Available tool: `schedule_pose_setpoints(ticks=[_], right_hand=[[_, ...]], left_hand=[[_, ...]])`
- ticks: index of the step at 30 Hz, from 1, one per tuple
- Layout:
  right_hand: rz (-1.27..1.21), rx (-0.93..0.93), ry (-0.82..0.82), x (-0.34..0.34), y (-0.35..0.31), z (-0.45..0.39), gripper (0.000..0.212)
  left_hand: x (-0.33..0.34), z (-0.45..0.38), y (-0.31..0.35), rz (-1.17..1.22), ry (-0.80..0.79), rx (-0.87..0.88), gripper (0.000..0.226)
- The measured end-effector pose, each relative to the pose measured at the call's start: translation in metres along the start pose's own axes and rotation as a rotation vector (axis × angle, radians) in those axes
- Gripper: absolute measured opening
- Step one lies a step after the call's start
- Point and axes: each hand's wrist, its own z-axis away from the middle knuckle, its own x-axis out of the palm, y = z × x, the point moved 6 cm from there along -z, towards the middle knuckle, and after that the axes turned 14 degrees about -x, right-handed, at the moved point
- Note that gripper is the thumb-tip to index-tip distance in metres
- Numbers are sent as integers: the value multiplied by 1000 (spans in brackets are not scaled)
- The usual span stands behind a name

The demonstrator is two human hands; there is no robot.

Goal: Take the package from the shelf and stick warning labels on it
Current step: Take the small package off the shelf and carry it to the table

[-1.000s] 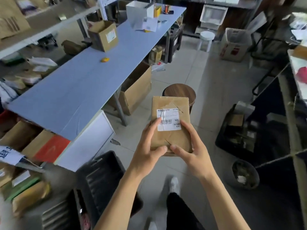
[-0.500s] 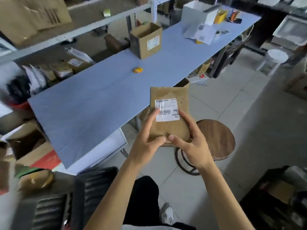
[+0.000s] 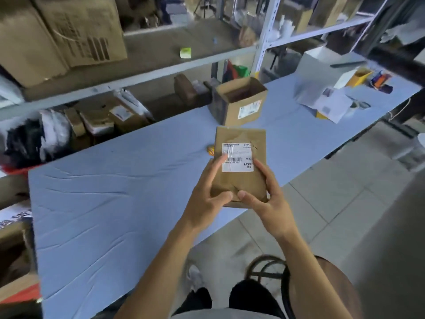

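Both hands are holding the package up in the air over the near edge of the blue table, its white shipping label facing the camera. The left hand is gripping the lower left side, thumb pressing on the front near the bottom and a finger lying across the label's corner. The right hand is gripping the lower right side, thumb meeting the left thumb on the front. The package is off the shelf and not resting on anything.

Risks, as a judgement:
- No warning labels are plainly showing in this view. A small yellow object is peeking out from behind the package on the table; what it is cannot be told. If the labels are elsewhere, one hand is going to have to let go, and a one-sided grip on a thin, crumpled parcel could let it tip or drop to the floor.
- The brown wrapping is looking creased and taped; a sticker pressed on wrinkles may lift at the edges.
- A sticker placed over the barcode would be spoiling the shipping label.

Surroundings: an open cardboard box is standing on the table just beyond the package, with loose papers and a white box farther right. The stretch of table to the left is lying bare, so nothing is blocking a set-down there. A round wooden stool is standing close by the person's right leg.
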Motion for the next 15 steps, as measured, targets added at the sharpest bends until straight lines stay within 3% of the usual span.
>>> schedule_pose_setpoints(ticks=[4,11,15], right_hand=[[-2,-7,-74,21,12,-67,70],[-1,-8,-391,75,46,-152,69],[-119,-32,-543,90,72,-184,64]], left_hand=[[-30,-49,5,75,74,-2,77],[-78,-88,-13,171,383,-76,76],[-78,-105,-27,191,571,-116,73]])
